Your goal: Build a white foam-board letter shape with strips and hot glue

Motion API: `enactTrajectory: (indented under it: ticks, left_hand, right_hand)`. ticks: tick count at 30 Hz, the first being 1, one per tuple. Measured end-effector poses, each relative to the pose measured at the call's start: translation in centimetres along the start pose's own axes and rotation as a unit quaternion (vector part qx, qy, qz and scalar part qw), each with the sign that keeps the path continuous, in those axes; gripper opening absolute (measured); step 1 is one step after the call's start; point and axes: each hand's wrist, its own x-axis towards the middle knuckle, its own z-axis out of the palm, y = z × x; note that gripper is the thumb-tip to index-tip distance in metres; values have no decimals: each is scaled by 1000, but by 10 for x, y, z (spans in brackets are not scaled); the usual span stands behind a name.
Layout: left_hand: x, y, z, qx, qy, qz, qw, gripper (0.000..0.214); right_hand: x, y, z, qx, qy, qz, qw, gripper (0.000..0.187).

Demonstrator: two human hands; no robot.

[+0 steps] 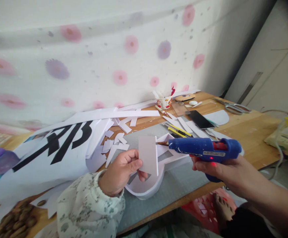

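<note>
My left hand (127, 170) pinches a white foam board piece (147, 152) between thumb and fingers, held upright above the work mat. In my right hand (225, 172) is a blue hot glue gun (193, 147), its metal nozzle pointing left at the upper right edge of the board piece. A small red light glows on the gun's side. Behind and below the board piece, a white curved foam board shape with raised walls (147, 191) rests on the grey cutting mat (176, 195), partly hidden by my hands.
White offcuts (119, 143) litter the table left of centre, beside a large sheet with black printed strokes (57, 145). Yellow utility knives (180, 130), a black phone (200, 119), scissors (233, 107) and a paper cup of tools (164, 102) lie farther back. Brown nuts (17, 219) sit at the lower left.
</note>
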Motion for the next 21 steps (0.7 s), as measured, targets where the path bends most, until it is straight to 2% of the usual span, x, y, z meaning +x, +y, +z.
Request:
enactTrajectory:
  ticks: [6,12,16,21]
  left_hand:
    - [1,2,1,-20,0,8,1000,36]
    - [2,2,1,-22,0,11,1000,36]
    - [1,3,2,-26,0,15,1000,36]
    - [1,3,1,-10,0,15,1000,37]
  right_hand:
    - [-1,-5,3,10,-5,-11,1000,24]
    - [-2,-2,-1,-23,-12,-36,999,17]
    - [-2,1,-2,-43,-34,-37,998,16]
    - [-4,0,0,-45,-29,-54,997,17]
